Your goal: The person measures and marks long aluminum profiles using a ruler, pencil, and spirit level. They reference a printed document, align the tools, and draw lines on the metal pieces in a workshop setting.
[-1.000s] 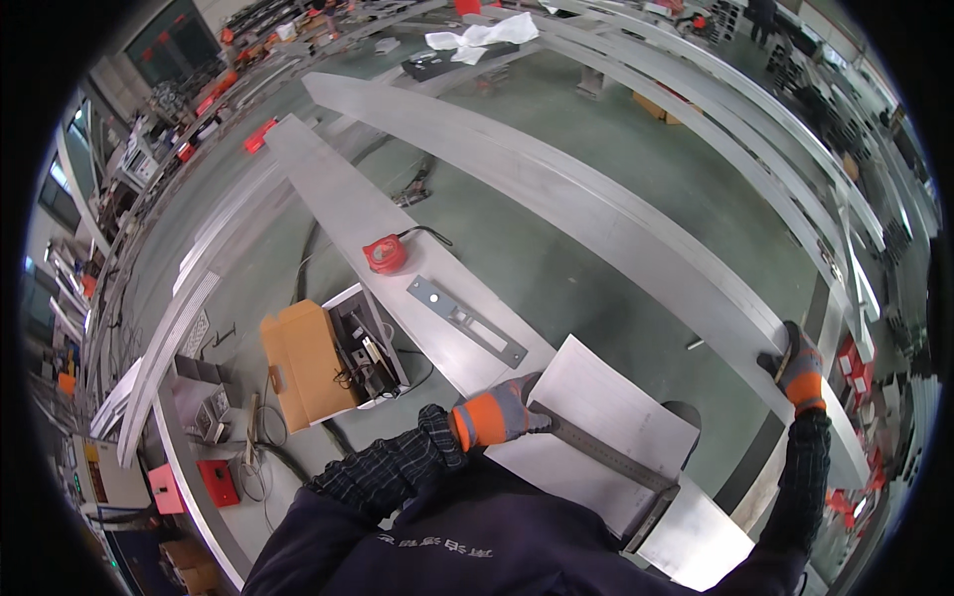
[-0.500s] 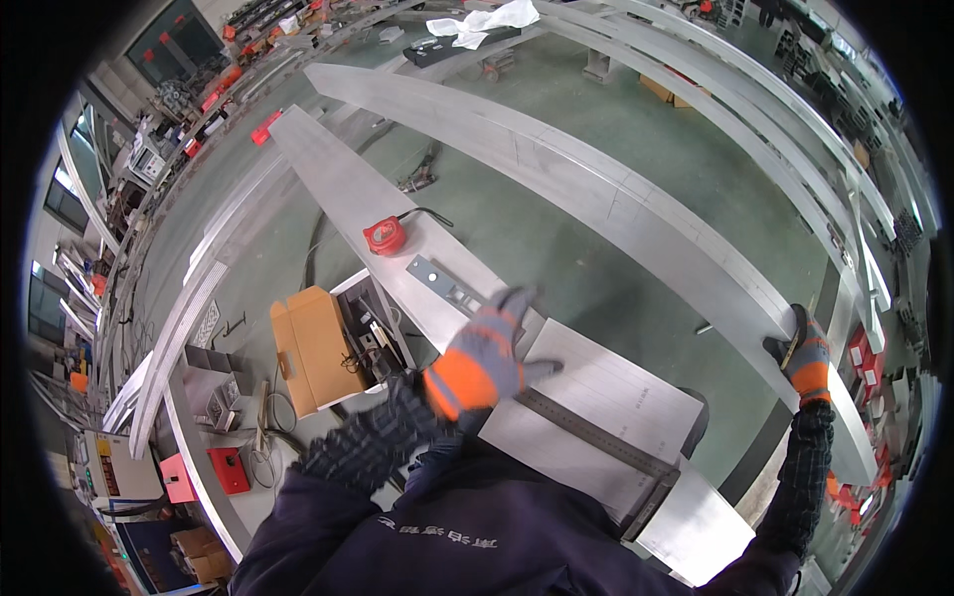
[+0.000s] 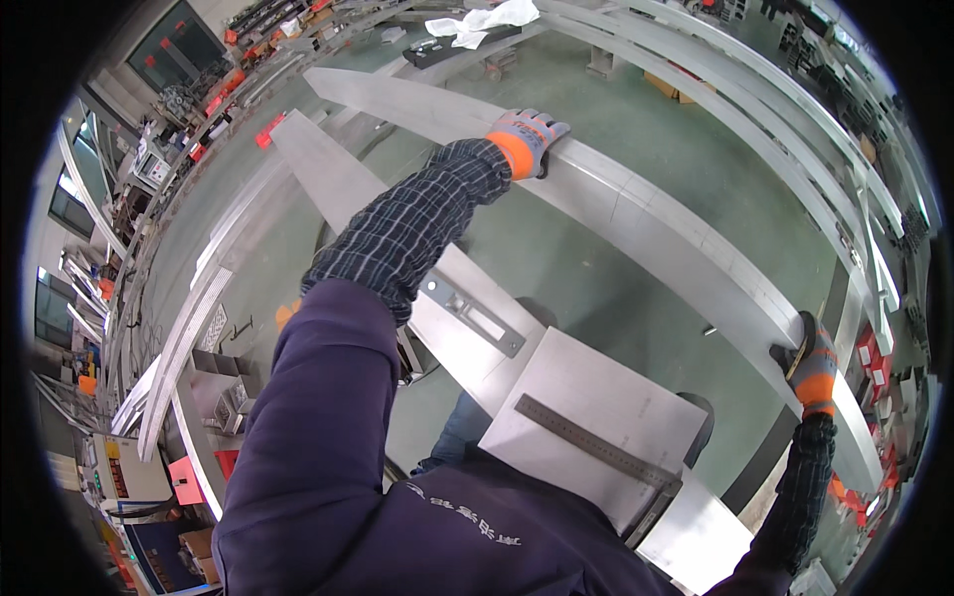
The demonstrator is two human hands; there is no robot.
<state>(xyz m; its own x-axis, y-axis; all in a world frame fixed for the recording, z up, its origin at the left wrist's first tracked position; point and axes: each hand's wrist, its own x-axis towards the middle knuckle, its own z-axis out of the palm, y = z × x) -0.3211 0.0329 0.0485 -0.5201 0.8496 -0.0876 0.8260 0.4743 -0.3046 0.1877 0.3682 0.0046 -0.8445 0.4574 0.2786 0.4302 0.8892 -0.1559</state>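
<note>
My left hand (image 3: 525, 142), in a grey and orange glove, is closed over the edge of a long silver metal beam (image 3: 626, 214), fingers on its far side. My right hand (image 3: 810, 366), gloved alike, grips the same beam near its right end; what else its fingers may hold is unclear. Closer to me lies a second metal beam (image 3: 333, 174), bearing a flat steel plate with a rectangular slot (image 3: 472, 315). A square metal sheet (image 3: 621, 372) rests over its near part, with a steel try square (image 3: 591, 439) on top. My left arm hides the red tape measure.
Further long metal beams (image 3: 735, 109) stretch along the far right. A black case with white cloth (image 3: 462, 48) sits at the far side. Curved profiles (image 3: 184, 338) and a red box (image 3: 185, 480) stand at the left. Green floor (image 3: 696, 149) shows between the beams.
My left hand has moved away from the metal sheet, up and forward onto the far beam, and closed on it. The right hand keeps its hold, with the beam's right end shifted slightly.
</note>
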